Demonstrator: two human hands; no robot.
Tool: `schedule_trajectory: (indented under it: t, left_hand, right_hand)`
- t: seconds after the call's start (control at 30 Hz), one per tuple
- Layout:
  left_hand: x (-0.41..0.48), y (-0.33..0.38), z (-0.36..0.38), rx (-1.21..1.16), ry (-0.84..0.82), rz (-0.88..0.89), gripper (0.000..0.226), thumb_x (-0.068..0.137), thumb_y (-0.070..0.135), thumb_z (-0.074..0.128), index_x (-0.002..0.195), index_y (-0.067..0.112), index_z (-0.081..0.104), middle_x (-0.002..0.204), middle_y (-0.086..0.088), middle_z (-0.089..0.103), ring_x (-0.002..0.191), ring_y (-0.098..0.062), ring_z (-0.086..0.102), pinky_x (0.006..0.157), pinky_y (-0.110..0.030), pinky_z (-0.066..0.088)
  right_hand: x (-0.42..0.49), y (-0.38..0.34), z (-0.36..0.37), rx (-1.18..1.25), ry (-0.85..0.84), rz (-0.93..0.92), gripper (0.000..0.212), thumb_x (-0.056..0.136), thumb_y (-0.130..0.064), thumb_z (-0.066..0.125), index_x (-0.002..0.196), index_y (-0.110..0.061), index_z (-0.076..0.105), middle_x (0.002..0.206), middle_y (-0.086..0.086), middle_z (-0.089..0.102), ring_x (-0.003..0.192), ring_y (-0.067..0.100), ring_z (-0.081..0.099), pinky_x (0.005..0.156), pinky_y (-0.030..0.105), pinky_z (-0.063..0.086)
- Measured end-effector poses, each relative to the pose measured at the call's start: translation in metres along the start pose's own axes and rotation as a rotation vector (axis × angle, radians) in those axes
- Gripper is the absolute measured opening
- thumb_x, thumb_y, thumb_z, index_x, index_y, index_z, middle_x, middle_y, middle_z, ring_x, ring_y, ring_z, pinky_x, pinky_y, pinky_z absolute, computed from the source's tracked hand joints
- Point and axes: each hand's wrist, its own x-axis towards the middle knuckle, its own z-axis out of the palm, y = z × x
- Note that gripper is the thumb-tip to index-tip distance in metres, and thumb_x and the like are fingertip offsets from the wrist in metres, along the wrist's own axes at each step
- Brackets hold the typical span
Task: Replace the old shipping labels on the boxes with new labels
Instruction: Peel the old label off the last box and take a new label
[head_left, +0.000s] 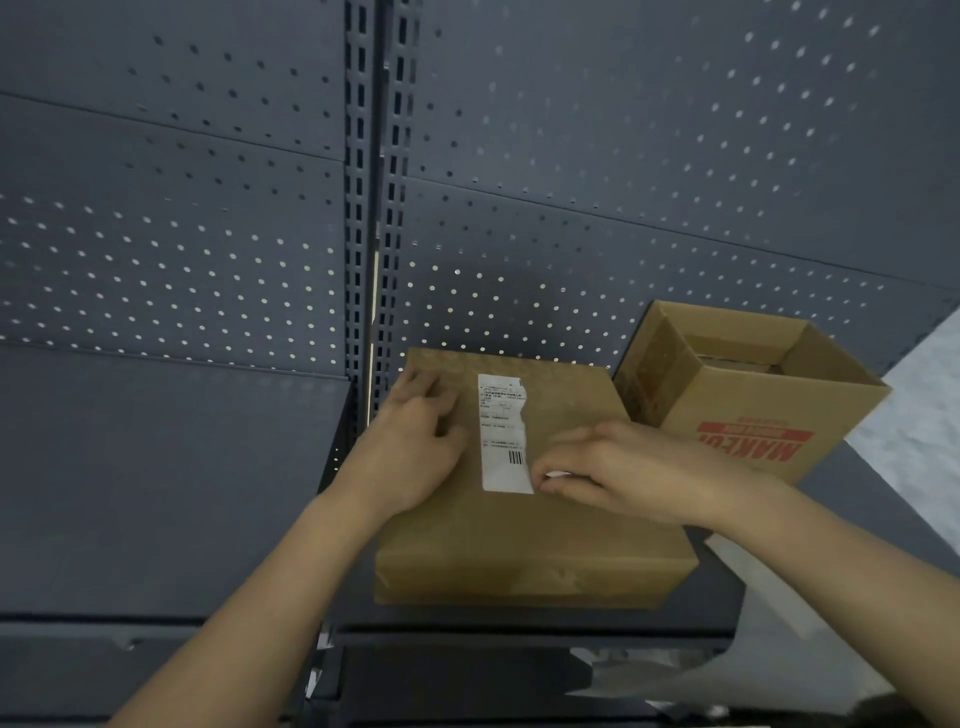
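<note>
- Your left hand rests on the box, fingers loosely bent, gripping nothing.
- Your right hand pinches the lower corner of the label, thumb to finger.

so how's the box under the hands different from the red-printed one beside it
The closed box is sealed shut; the open box has its top open. The closed box lies low and flat with a white label on top; the open box stands taller, with red lettering on its side. The left hand rests on the closed box and the right hand pinches its label's corner; neither touches the open box. Both are brown cardboard.
</note>
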Motion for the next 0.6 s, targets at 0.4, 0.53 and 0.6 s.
schedule_trajectory:
  t: [0.4, 0.53, 0.6]
  left_hand:
    - [0.001, -0.002, 0.005, 0.026, 0.006, -0.047, 0.049, 0.098, 0.027, 0.048, 0.146, 0.018, 0.046, 0.164, 0.001, 0.019, 0.152, -0.014, 0.001, 0.12, -0.035, 0.011]
    - [0.0, -0.002, 0.006, 0.037, 0.004, -0.059, 0.05, 0.098, 0.029, 0.048, 0.146, 0.019, 0.046, 0.164, 0.0, 0.019, 0.152, -0.014, 0.0, 0.121, -0.036, 0.012]
    - [-0.001, -0.001, 0.005, 0.037, 0.01, -0.064, 0.046, 0.097, 0.026, 0.048, 0.142, 0.017, 0.051, 0.163, 0.002, 0.022, 0.152, -0.013, 0.002, 0.12, -0.035, 0.015]
  right_hand:
    - [0.012, -0.01, -0.011, -0.231, -0.077, -0.13, 0.028, 0.105, -0.033, 0.041, 0.113, -0.02, 0.064, 0.11, -0.007, 0.065, 0.095, 0.015, 0.06, 0.078, 0.037, 0.051]
    - [0.016, -0.011, -0.007, -0.193, -0.181, -0.013, 0.026, 0.103, -0.029, 0.041, 0.11, -0.018, 0.063, 0.106, 0.0, 0.063, 0.095, 0.022, 0.06, 0.079, 0.037, 0.051]
    - [0.02, -0.016, -0.014, -0.073, -0.26, 0.138, 0.027, 0.101, -0.031, 0.042, 0.102, -0.012, 0.061, 0.097, 0.001, 0.059, 0.09, 0.019, 0.054, 0.078, 0.034, 0.044]
